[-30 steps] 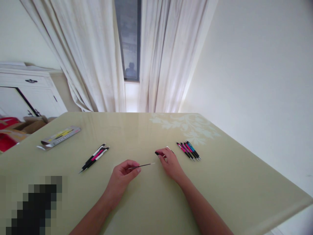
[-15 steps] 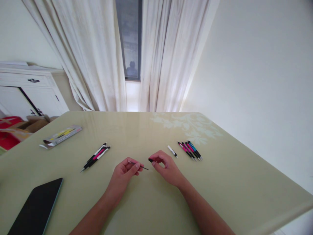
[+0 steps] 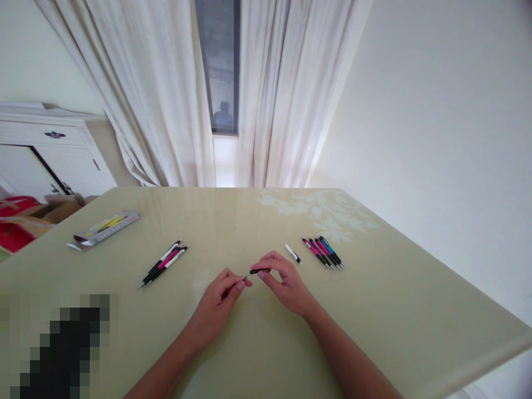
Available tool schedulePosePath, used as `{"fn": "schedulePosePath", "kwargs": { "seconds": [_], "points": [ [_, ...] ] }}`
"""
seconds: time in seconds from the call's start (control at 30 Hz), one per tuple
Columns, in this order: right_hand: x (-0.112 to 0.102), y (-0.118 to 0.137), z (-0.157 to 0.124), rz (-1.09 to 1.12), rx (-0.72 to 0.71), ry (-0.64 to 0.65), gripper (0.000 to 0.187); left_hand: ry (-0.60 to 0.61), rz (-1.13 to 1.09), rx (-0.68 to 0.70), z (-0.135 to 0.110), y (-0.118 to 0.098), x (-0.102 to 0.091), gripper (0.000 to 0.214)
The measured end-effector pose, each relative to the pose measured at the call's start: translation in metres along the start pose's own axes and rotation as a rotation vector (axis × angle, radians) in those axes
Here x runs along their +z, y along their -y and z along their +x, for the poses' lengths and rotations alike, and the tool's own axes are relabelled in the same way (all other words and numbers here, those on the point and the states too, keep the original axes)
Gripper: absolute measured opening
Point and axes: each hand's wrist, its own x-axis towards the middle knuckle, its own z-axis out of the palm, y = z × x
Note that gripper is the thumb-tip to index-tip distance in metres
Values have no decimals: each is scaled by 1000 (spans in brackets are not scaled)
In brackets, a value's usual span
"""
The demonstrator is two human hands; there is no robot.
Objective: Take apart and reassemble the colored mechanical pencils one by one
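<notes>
Between the thumb and fingertips of my left hand (image 3: 219, 298) is a thin pen refill (image 3: 246, 276), mostly hidden by the fingers. My right hand (image 3: 287, 284) pinches a short black pen barrel section (image 3: 258, 271), lying nearly level. The refill's exposed end meets or nearly meets the barrel's left opening; whether it is inside, I cannot tell. Just beyond my right hand lies a white pen barrel (image 3: 292, 253) with a black end. Several pens with pink, purple and blue barrels (image 3: 323, 253) lie side by side to its right.
To the left, a few white and pink pens with black grips (image 3: 165, 264) lie together on the pale green table (image 3: 233, 354). Behind them is an opened pen box (image 3: 106, 228). A dark, pixelated object (image 3: 62, 349) occupies the near left corner.
My left hand has shifted slightly right and turned, bringing the refill's end up to the black barrel. More of the barrel now shows in my right fingers.
</notes>
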Motion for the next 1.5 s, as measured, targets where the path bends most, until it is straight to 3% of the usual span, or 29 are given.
{"fn": "schedulePosePath", "kwargs": {
  "seconds": [0.3,0.67,0.83,0.97,1.1,1.37,1.5],
  "points": [
    [-4,1,-1,-49,-36,-14,23,15,29,-4,-1,-1,-1,36],
    [1,-3,-2,-70,-49,143,21,16,192,116,-10,-4,3,37],
    [1,-1,-2,8,39,109,17,-56,57,120,-6,-2,-2,27],
    [6,0,-3,71,139,100,17,-132,-157,-37,-3,-1,-4,24],
    [13,-3,-4,125,112,62,20,-208,-365,-151,-1,1,-2,25],
    [21,-4,-2,204,180,22,24,-79,-475,-186,3,6,3,24],
    [2,-24,2,-35,212,-110,22,-104,-452,-187,2,5,3,24]
  ]
}}
